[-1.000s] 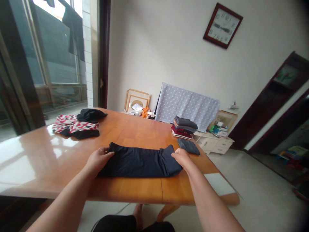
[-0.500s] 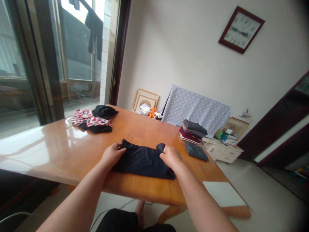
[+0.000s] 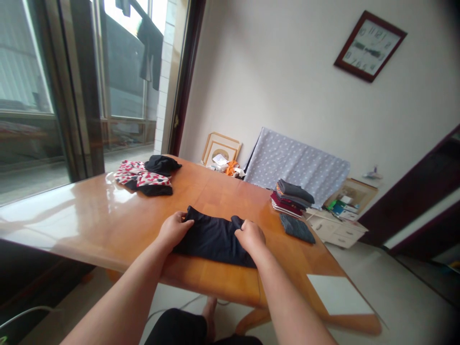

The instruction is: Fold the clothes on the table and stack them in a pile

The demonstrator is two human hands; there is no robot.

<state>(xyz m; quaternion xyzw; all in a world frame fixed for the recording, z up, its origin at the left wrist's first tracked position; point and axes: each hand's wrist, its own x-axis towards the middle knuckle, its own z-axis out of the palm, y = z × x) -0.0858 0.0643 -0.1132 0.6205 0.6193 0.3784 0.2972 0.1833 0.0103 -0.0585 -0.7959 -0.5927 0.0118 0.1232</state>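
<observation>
A dark navy folded garment (image 3: pixel 213 241) lies near the front edge of the wooden table (image 3: pixel 208 191); its exact kind is hard to make out. My left hand (image 3: pixel 175 230) pinches its far left corner between thumb and fingers. At the far right corner, my right hand (image 3: pixel 250 235) is closed on a bunched bit of the same cloth. The far edge is slightly lifted between both hands, while the near edge rests on the tabletop.
A stack of folded clothes (image 3: pixel 292 196) stands at the right, with a dark grey folded garment (image 3: pixel 297 228) before it. At the far left lie a red-and-white patterned garment (image 3: pixel 143 177) and black clothing (image 3: pixel 162 164). A white sheet (image 3: pixel 339 294) covers the near right corner.
My right hand has moved slightly left with its corner of the cloth, drawing the right side inward. My left hand keeps its hold. The whole view has shifted a little.
</observation>
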